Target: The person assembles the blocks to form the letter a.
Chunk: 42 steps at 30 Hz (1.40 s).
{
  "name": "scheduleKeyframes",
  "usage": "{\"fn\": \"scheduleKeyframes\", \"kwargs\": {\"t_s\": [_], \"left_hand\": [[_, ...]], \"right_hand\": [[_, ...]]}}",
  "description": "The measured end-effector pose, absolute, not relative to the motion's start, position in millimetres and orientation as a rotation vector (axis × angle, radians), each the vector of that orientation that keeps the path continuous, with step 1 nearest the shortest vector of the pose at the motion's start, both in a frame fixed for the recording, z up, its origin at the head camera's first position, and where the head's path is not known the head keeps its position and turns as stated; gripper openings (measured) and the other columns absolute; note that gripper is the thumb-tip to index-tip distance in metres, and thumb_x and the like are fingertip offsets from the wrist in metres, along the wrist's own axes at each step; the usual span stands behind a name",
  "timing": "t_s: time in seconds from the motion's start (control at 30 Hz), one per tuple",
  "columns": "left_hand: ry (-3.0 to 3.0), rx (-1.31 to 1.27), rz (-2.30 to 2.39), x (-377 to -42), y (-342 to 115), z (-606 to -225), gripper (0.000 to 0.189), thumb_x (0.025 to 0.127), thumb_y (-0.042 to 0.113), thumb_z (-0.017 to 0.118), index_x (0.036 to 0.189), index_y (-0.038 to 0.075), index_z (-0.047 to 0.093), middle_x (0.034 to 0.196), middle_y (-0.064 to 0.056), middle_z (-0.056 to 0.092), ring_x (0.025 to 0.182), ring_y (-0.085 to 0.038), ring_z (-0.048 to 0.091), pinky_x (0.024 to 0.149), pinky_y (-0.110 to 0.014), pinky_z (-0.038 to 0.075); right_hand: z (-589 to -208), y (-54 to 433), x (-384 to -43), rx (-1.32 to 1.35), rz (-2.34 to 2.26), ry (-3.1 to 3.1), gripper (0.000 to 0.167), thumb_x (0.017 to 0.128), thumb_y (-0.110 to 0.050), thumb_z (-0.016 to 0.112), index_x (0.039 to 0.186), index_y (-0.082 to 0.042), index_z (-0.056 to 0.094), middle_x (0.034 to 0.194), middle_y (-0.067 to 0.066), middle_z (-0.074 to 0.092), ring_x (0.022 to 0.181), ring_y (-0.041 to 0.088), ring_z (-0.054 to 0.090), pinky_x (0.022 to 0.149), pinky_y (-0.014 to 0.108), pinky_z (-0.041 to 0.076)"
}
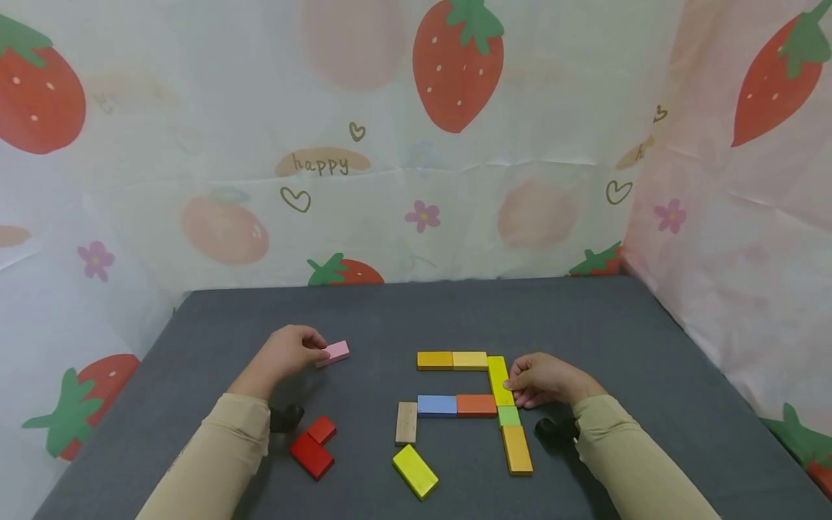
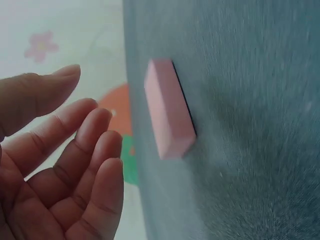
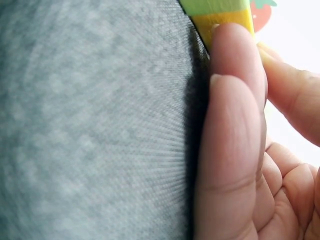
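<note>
My left hand (image 1: 292,352) hovers beside a pink wooden block (image 1: 335,352) on the dark tabletop. A gap shows in the left wrist view between its loosely bent fingers (image 2: 102,125) and the pink block (image 2: 170,110). My right hand (image 1: 551,381) touches a long yellow block (image 1: 497,372), thumb over its edge and fingers along its right side. In the right wrist view the extended fingers (image 3: 232,130) cover part of the yellow block (image 3: 225,19). That block stands in a line with a light green block (image 1: 508,416) and an orange-yellow block (image 1: 517,451) below it.
Two yellowish blocks (image 1: 451,360) join the line's top. Blue (image 1: 437,406) and orange-red (image 1: 477,406) blocks run left from it to a tan block (image 1: 406,422). Nearer lie a loose yellow-green block (image 1: 415,471) and two red blocks (image 1: 313,453). Printed fabric (image 1: 416,238) stands behind.
</note>
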<state>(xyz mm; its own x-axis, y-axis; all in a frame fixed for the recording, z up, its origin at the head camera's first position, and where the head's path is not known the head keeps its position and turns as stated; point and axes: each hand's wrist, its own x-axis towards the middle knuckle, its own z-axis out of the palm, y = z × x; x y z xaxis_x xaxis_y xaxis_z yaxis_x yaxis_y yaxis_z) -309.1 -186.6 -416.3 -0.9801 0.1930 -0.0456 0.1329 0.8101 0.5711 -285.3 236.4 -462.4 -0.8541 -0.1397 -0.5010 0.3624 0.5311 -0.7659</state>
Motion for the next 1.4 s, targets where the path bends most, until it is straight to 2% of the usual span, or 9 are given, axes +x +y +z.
{"fn": "scheduleKeyframes", "kwargs": {"t_s": [0.23,0.57,0.77,1.03,1.23,1.4], "left_hand": [[2.921,0.256,0.856,-326.6,-196.4,-430.4,0.014,0.081,0.018,0.067,0.089,0.007,0.065,0.084,-0.005,0.061,0.076,-0.020,0.053,0.068,-0.036,0.047],[2.891,0.142,0.759,-340.5,-193.7,-438.6,0.027,0.078,0.021,0.071,0.098,0.003,0.066,0.091,-0.010,0.063,0.078,-0.022,0.054,0.070,-0.038,0.046],[2.855,0.110,0.757,-340.8,-190.4,-438.3,0.020,0.078,0.021,0.070,0.091,0.005,0.069,0.083,-0.006,0.063,0.073,-0.020,0.051,0.064,-0.033,0.043],[2.883,0.191,0.732,-342.5,-186.4,-440.8,0.016,0.075,0.015,0.072,0.080,0.005,0.061,0.074,-0.006,0.057,0.068,-0.021,0.049,0.060,-0.031,0.039],[2.907,0.248,0.654,-339.4,-174.5,-440.2,0.017,0.075,0.010,0.069,0.089,0.004,0.061,0.083,-0.010,0.061,0.073,-0.022,0.052,0.067,-0.035,0.043],[2.899,0.303,0.648,-335.1,-164.9,-439.7,0.009,0.076,0.010,0.065,0.084,0.006,0.065,0.074,-0.005,0.059,0.066,-0.019,0.051,0.060,-0.030,0.041]], "right_hand": [[-464.8,236.4,-285.8,0.168,-1.307,2.241,0.017,0.084,-0.019,0.065,0.081,-0.005,0.057,0.070,0.008,0.061,0.057,0.015,0.059,0.057,0.028,0.051],[-464.7,233.6,-285.8,0.178,-1.308,2.248,0.015,0.085,-0.018,0.064,0.081,-0.005,0.057,0.070,0.008,0.061,0.056,0.015,0.059,0.057,0.028,0.051],[-463.3,234.0,-287.3,0.177,-1.300,2.246,0.016,0.085,-0.018,0.064,0.081,-0.005,0.057,0.070,0.008,0.061,0.056,0.015,0.059,0.057,0.028,0.051],[-461.1,234.9,-287.1,0.166,-1.299,2.240,0.017,0.084,-0.020,0.065,0.082,-0.005,0.057,0.070,0.007,0.061,0.057,0.014,0.059,0.057,0.027,0.051],[-463.3,236.3,-287.9,0.185,-1.297,2.240,0.016,0.085,-0.019,0.064,0.081,-0.005,0.057,0.070,0.007,0.061,0.057,0.015,0.059,0.057,0.028,0.051],[-465.6,237.6,-289.0,0.200,-1.293,2.247,0.015,0.084,-0.018,0.065,0.081,-0.005,0.057,0.070,0.008,0.061,0.057,0.016,0.059,0.057,0.028,0.051]]}}
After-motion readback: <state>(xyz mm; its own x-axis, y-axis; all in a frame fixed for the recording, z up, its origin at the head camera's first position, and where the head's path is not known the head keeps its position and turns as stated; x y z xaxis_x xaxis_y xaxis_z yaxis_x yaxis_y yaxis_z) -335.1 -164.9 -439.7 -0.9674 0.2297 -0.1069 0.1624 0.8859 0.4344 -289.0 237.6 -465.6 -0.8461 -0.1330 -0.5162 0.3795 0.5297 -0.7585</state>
